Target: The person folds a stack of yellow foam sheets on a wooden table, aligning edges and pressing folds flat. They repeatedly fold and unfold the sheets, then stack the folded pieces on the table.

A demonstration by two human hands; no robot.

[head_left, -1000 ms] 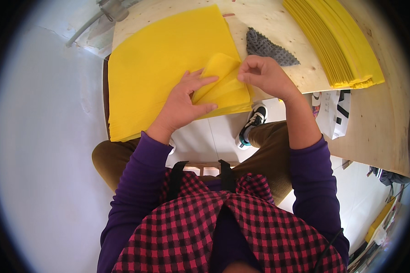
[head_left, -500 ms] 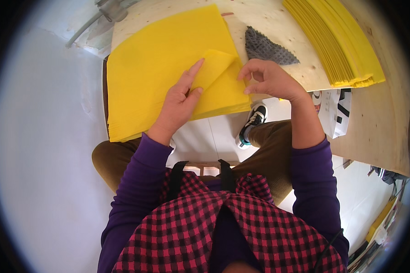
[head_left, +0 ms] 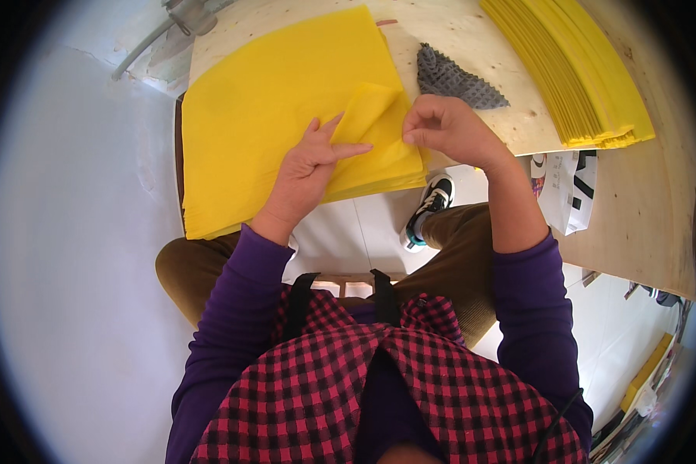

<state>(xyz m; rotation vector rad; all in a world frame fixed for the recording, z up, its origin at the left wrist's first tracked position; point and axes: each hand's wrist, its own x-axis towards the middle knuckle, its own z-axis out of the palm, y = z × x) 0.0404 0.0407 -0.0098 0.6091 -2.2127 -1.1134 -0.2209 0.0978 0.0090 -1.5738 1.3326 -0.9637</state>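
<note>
A stack of thin yellow sheets [head_left: 263,116], soft and cloth-like, lies on the wooden table. Near its right front corner the top sheet is turned back in a loose flap [head_left: 372,104]. My left hand [head_left: 308,166] rests on the stack beside this flap, fingers apart, one of them partly behind the flap's edge. At the stack's right edge my right hand [head_left: 448,131] has thumb and fingertips pinched together on the yellow sheet; the exact bit between the fingertips is hard to see.
A dark grey textured cloth [head_left: 456,81] lies on the table [head_left: 518,127] behind my right hand. Folded yellow sheets [head_left: 572,69] are piled at the far right. A white printed bag [head_left: 572,189] hangs below the table edge. The wall [head_left: 77,193] stands close on the left.
My right hand's fingers have closed into a pinch at the sheet's edge. My left hand's fingers have spread around the flap, which now stands up more.
</note>
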